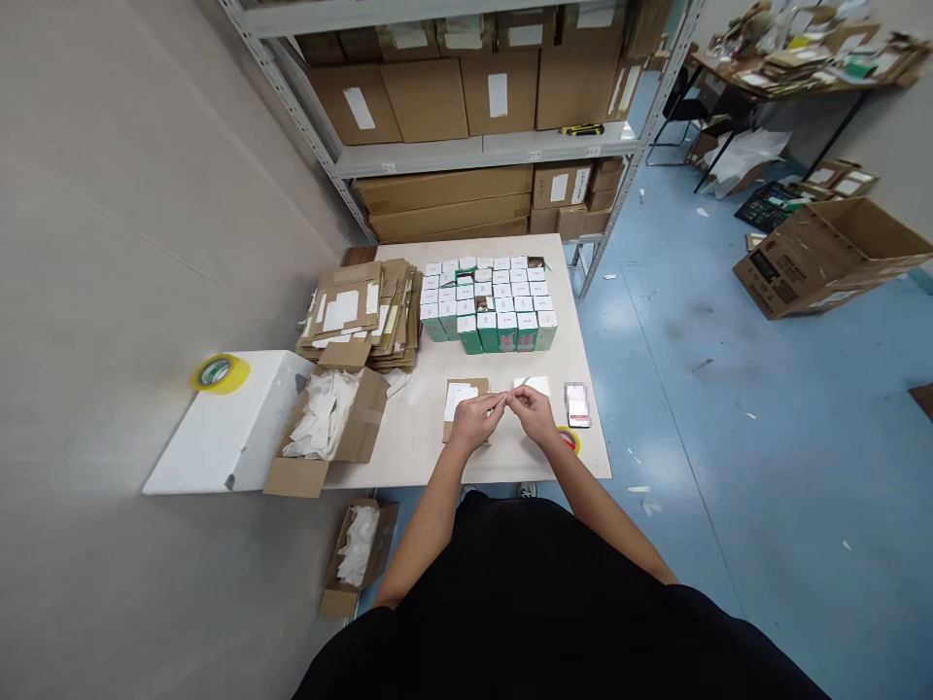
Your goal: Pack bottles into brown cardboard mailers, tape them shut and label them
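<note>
My left hand [477,416] and my right hand [532,408] meet over the near part of the table [423,447]. Both are pinched on a small thin pale item [508,398] stretched between the fingertips; I cannot make out what it is. Under my left hand lies a flat brown cardboard piece with a white label [459,397]. A white sheet [535,385] lies just beyond my right hand. Farther back stands a block of several small green-and-white boxes [488,301].
A stack of flattened cardboard [364,316] lies at the left. An open carton of white bags [328,418] sits beside it. A phone [577,405] and a yellow tape roll [569,439] lie at the right edge. Another tape roll [220,372] rests on a white block. Shelves with cartons [466,97] stand behind.
</note>
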Available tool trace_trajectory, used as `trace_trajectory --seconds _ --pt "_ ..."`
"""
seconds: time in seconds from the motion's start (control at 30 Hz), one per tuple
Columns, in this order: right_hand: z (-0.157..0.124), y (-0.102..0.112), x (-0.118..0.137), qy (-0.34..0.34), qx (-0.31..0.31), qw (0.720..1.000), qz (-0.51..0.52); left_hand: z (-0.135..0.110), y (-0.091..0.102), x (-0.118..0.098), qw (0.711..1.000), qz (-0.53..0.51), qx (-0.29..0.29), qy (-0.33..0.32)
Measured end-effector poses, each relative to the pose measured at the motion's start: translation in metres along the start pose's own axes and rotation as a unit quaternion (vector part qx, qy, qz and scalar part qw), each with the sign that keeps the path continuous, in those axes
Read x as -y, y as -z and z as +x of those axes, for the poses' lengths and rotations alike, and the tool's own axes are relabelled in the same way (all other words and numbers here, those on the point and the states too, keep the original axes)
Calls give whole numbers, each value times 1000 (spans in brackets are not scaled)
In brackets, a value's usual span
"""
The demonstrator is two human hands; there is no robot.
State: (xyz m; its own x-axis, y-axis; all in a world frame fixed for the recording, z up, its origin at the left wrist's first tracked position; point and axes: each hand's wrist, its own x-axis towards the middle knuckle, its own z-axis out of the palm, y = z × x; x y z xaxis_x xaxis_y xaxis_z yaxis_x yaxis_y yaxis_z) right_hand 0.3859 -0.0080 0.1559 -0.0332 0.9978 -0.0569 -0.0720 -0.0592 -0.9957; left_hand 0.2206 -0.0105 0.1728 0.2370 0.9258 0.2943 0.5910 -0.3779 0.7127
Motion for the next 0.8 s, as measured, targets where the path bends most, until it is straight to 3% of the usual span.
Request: trace_trajectory --seconds 0.4,0.6,0.8 --pt "-12 -1 8 36 -2 997 -73 -8 -8 -6 975 -179 -14 132" --pt "-15 2 10 43 -6 997 -65 -5 -8 -1 942 -253 -80 204" --pt "-14 10 9 38 -7 998 -46 -5 -6 -5 974 -176 -29 138"
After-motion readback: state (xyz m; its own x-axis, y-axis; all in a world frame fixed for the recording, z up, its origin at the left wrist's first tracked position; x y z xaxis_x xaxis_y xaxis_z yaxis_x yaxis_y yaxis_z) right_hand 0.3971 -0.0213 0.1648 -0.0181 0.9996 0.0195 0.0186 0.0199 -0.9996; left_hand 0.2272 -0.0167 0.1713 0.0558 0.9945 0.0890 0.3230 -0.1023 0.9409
